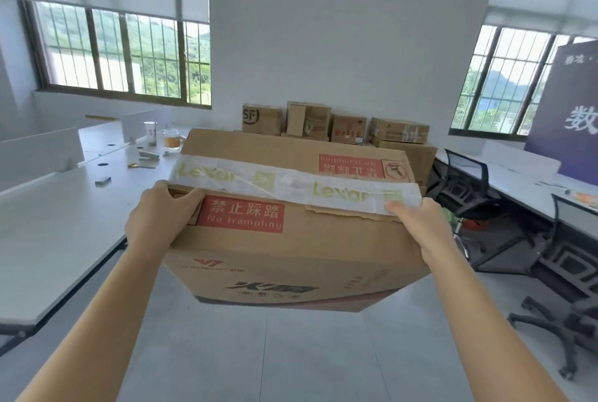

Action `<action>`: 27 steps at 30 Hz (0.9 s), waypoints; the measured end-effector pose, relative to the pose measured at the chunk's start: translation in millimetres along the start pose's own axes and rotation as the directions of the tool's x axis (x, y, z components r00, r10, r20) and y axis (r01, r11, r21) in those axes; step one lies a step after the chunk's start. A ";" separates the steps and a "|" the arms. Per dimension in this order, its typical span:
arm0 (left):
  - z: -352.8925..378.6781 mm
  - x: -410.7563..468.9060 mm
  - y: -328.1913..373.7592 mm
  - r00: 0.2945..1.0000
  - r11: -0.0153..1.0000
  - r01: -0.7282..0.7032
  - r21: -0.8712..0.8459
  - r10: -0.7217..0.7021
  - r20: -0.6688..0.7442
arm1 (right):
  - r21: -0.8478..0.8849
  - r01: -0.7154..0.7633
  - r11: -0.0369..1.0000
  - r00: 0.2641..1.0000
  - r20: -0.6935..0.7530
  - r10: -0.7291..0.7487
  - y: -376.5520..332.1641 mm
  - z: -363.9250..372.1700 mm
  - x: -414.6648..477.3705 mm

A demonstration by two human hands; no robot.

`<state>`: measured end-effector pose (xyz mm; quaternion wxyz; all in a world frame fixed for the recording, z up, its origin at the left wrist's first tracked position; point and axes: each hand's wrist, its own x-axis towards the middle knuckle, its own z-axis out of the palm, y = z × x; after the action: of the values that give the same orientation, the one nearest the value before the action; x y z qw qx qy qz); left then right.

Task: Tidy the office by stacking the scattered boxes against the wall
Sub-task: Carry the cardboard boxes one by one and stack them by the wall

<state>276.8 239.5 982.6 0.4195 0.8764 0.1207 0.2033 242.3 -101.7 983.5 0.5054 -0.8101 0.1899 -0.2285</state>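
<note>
While a large cardboard box (291, 240) was held above the floor, its left and right edges were gripped by the left hand (158, 217) and right hand (420, 227); smaller boxes (336, 125) were stacked at the far wall.

The carried box (291, 256) hides the lower rows of the stacked boxes (349, 128) at twelve o'clock. Most fingers of the left hand (158, 220) and right hand (420, 227) lie out of sight round its sides. At three o'clock the frame's edge cuts the banner (572, 110). At nine o'clock a small grey object (103, 180) is too small to tell.
</note>
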 end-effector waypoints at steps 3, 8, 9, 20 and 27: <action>28.5 67.2 8.2 1.000 1.000 -0.009 -0.029 0.009 0.011 | -0.019 0.021 1.000 1.000 -0.007 -0.022 -16.9 34.5 63.0; 87.3 160.9 19.2 0.999 0.999 -0.026 -0.034 0.027 0.034 | -0.071 0.010 0.997 0.997 -0.075 -0.016 -16.0 86.9 149.9; 100.5 173.0 19.1 0.999 1.000 -0.023 -0.020 0.023 0.039 | -0.083 -0.003 0.997 0.996 -0.090 -0.005 -11.5 96.7 164.2; 276.4 340.4 4.5 0.977 0.995 0.076 0.069 -0.088 0.196 | -0.183 -0.096 0.978 0.995 -0.016 0.094 26.8 211.9 372.0; 363.6 472.5 17.5 0.969 0.979 0.178 0.100 -0.192 0.156 | -0.180 -0.100 0.979 0.988 0.097 0.119 25.7 304.3 522.8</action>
<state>863.6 159.8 911.3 0.4072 0.8923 0.1756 0.0846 841.9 -171.2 936.4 0.4537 -0.8507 0.2262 -0.1391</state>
